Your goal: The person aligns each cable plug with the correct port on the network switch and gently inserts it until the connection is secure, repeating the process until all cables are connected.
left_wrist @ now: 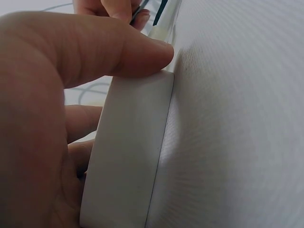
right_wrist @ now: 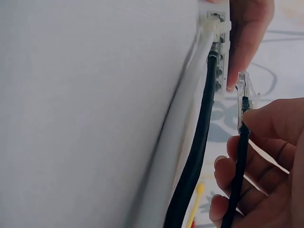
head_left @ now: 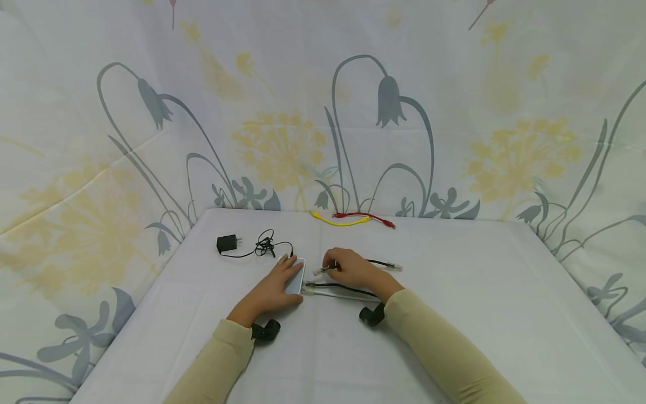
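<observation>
1. On the table (head_left: 323,359), a bit left of centre, sits the white box (head_left: 298,281), its ports turned toward the right hand.
2. The left hand (head_left: 272,287) grips the box across its width, thumb at the near corner, fingertips over the far edge.
3. The right hand (head_left: 355,270) pinches a black cable (right_wrist: 237,166) between thumb and fingers, just behind its clear plug (right_wrist: 242,88). That plug is near the ports but apart from them.
4. A white cable (right_wrist: 168,142) and a second black cable (right_wrist: 199,133) enter neighbouring ports and run off side by side beneath the right wrist.
5. Beyond the right hand lies another clear plug (head_left: 395,266); which black cable it ends cannot be told.
6. Left of the box is a black adapter (head_left: 226,243), its tangled lead (head_left: 264,245) reaching the box's far end beside the left fingertips.
7. Near the table's back edge, a yellow cable (head_left: 343,224) and a red cable (head_left: 360,214) lie together, before a flower-print curtain (head_left: 303,67).
</observation>
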Demonstrator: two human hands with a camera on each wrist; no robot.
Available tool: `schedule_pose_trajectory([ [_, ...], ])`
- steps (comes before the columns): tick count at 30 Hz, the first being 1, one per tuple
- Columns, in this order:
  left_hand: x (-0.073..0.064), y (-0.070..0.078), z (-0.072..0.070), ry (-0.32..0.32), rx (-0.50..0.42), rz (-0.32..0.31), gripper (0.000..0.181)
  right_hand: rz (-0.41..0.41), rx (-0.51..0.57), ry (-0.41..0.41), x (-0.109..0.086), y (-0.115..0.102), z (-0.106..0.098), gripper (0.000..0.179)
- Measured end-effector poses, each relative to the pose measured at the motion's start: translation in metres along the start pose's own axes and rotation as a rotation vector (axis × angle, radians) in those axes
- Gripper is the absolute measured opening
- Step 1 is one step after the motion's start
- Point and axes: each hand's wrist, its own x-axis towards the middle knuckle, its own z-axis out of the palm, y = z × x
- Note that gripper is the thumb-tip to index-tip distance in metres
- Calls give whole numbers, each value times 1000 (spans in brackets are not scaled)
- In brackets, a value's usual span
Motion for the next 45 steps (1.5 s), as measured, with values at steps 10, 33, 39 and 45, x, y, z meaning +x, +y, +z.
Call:
schedule_pose_trajectory([
  [10, -1, 1, -1, 7, 2, 0, 80, 12, 17, 6, 0, -6, 6, 11],
  [33, 1, 1, 0, 5, 17, -12, 79, 97, 69, 114, 0, -20, 25, 10],
  [39, 2, 1, 0, 3, 20, -19, 79, 116, 90, 112, 0, -21, 28, 11],
  [45, 1, 0, 0, 10, 11, -4, 79, 123, 116, 117, 0, -23, 31, 10],
])
